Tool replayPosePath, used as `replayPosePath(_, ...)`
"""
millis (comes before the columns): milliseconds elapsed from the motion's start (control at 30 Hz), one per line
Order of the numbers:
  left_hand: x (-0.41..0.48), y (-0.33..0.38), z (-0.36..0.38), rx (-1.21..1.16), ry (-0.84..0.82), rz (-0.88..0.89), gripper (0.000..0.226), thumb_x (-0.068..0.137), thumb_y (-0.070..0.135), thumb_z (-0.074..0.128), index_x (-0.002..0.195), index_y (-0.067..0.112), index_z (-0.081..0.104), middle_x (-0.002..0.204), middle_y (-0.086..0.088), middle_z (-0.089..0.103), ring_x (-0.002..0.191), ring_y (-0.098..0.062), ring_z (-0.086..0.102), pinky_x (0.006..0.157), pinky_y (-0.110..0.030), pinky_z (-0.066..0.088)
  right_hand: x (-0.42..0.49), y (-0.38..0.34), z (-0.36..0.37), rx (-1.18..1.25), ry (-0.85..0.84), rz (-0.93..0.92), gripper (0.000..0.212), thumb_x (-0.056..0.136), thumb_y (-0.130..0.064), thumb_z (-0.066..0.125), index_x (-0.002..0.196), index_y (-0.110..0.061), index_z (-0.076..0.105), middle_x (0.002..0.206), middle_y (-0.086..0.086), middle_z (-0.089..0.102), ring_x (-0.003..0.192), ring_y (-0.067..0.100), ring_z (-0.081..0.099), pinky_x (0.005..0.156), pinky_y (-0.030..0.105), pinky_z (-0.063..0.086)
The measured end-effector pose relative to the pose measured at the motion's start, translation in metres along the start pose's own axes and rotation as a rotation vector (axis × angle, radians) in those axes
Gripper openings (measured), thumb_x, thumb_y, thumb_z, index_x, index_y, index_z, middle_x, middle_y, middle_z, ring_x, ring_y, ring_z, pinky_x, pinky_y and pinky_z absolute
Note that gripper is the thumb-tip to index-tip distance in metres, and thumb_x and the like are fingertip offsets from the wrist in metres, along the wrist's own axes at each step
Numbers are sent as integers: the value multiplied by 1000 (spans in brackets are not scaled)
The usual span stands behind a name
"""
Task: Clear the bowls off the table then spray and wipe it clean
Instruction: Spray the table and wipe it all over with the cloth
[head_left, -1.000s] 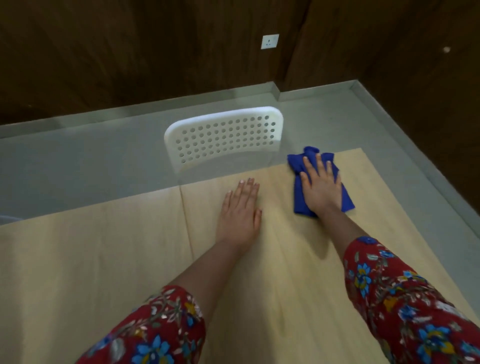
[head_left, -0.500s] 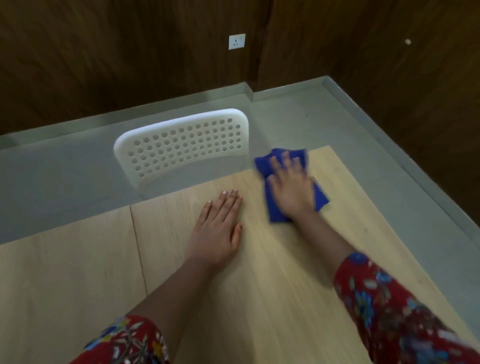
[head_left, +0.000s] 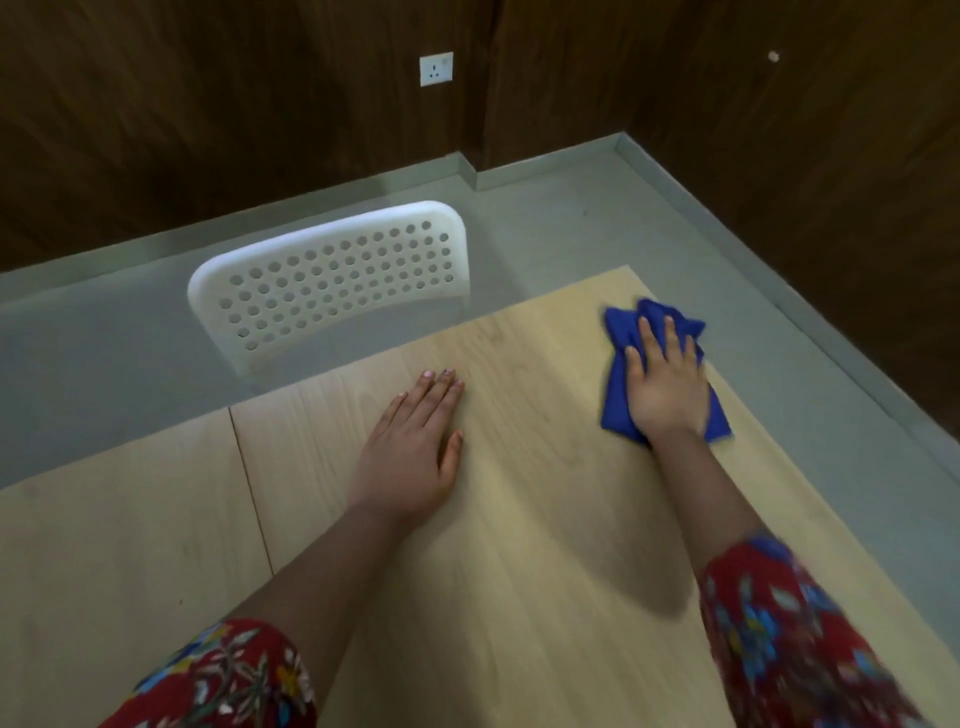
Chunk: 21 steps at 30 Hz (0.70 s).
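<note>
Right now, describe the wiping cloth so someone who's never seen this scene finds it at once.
Start at the light wooden table and go to its far right corner, right of the white perforated chair. There the right hand presses flat on a crumpled cloth. It is the only blue thing on the tabletop; the left hand lies on bare wood.

Right hand (head_left: 667, 387) and cloth (head_left: 615, 395) now farther right.

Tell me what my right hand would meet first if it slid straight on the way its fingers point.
The way looks free: the right hand, flat on the blue cloth, points at the far edge of the table, only floor beyond.
</note>
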<state>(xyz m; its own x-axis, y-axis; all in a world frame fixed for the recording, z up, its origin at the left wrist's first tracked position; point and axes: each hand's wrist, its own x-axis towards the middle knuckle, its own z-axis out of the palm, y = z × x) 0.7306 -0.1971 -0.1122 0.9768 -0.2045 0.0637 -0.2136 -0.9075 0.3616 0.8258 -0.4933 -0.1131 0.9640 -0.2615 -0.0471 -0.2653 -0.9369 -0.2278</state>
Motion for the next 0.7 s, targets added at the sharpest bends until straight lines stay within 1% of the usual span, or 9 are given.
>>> replayPosePath(133,1,1,0,-25,-6,-11,63,94,44,17,153,22,23,159,9,18,147,-5,7,118,-24,1,-69,52,-7,-61,39,196,56,102,-46,20,155,-27,16,163,2,8,149,28,9,121,44,8)
replayPosePath(233,1,1,-1,-32,3,-24,65,92,46,14,153,23,21,159,10,14,145,-2,3,117,-21,-2,-50,23,-3,-81,37,198,57,102,-47,21,155,-26,16,163,5,8,149,31,9,121,46,8)
replayPosePath(300,2,0,0,-33,2,-24,66,92,46,13,154,23,19,160,10,13,145,-1,3,117,-21,-2,-38,-20,5,-69,36,45,59,100,-47,18,153,-22,23,161,9,15,147,34,16,120,47,10)
replayPosePath(367,0,-1,0,-41,-9,-26,66,92,45,14,153,23,19,160,9,15,146,-3,6,117,-23,0,-64,-66,19,-81,18,-224,63,96,-48,14,152,-23,27,160,7,20,147,33,19,120,48,13)
replayPosePath(467,0,0,-1,-44,-7,-30,67,90,45,14,153,23,19,159,8,17,146,-4,10,117,-23,2,-129,-52,21,-91,-93,-521,56,99,-48,20,153,-32,23,161,-3,15,149,22,10,121,42,10)
replayPosePath(533,-1,0,-1,-36,-9,-29,67,91,45,13,153,23,20,159,9,16,146,-4,9,118,-23,1,-132,3,9,-115,-82,-438,57,98,-48,21,151,-29,27,160,-1,20,148,25,17,119,44,17)
replayPosePath(600,-1,1,0,-29,-6,-36,67,91,45,13,153,23,21,159,9,16,146,-4,9,118,-23,1,-101,56,-6,-143,-29,-184,60,98,-49,16,152,-25,26,160,4,20,147,29,20,118,49,18)
replayPosePath(667,1,1,2,-31,-5,-43,67,91,46,13,153,23,21,159,10,16,147,-5,8,118,-24,1,-54,69,-15,-123,-27,52,58,101,-48,16,154,-25,17,162,6,12,149,28,12,120,49,12)
replayPosePath(700,1,0,2,-31,-8,-48,67,90,46,13,153,23,20,160,10,15,147,-4,8,118,-24,1,-34,56,-14,-106,-21,102,57,102,-46,17,155,-24,14,163,7,9,149,29,9,120,48,10)
